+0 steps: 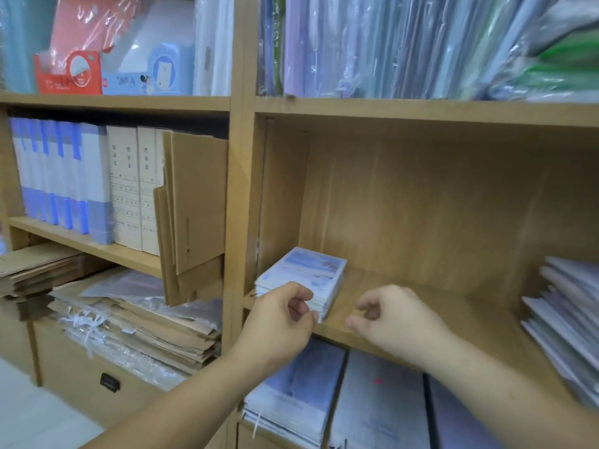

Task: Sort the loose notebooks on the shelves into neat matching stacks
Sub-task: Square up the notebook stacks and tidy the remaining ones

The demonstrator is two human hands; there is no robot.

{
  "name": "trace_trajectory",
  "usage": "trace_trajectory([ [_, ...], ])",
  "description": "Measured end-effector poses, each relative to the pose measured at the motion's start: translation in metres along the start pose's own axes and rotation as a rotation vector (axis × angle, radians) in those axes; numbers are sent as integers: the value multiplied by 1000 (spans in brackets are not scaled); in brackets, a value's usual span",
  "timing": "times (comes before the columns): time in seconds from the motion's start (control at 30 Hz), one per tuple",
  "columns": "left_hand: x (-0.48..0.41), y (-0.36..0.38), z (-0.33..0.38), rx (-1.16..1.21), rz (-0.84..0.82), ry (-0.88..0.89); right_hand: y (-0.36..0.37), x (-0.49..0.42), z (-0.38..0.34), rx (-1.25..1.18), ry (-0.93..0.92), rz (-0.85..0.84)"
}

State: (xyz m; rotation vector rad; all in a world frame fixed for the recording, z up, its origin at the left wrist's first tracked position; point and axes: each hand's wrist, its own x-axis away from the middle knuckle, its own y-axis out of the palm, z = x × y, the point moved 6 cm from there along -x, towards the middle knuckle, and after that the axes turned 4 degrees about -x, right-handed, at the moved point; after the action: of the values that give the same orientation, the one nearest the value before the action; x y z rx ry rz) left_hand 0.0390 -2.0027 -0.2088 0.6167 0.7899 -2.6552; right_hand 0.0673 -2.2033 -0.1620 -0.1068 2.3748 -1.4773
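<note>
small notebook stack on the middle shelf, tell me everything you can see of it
The stack of notebooks is small, its top cover pale blue and white with a blurred picture. It lies flat, slightly fanned, on the wooden shelf in the compartment's left front corner. The left hand seems to pinch its front edge.

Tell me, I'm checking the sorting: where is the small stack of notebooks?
Head view: the small stack of notebooks sits at the left end of the open shelf, against its side wall, right by the left hand.

Matt wood-grain shelf (405, 322), glossy paper notebook stack (304, 273), brown cardboard sheets (194, 196), shiny plastic sleeves (405, 43)
</note>
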Motion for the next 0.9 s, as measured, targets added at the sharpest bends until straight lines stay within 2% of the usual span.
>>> trace_trajectory([
  [0.17, 16, 75, 86, 74, -171, 85, -89, 50, 47, 269, -53, 48],
  [0.37, 18, 184, 189, 194, -316, 173, -209, 121, 142, 342, 14, 294],
  [0.47, 7, 228, 228, 256, -375, 138, -245, 138, 196, 338, 87, 400],
  [0.53, -2, 253, 249, 313, -429, 57, -254, 140, 222, 341, 103, 429],
  [0.63, -9, 280, 275, 406, -502, -80, -248, 132, 249, 365, 115, 369],
  [0.9, -23, 298, 287, 360, -518, -209, -229, 123, 277, 483, 61, 358],
])
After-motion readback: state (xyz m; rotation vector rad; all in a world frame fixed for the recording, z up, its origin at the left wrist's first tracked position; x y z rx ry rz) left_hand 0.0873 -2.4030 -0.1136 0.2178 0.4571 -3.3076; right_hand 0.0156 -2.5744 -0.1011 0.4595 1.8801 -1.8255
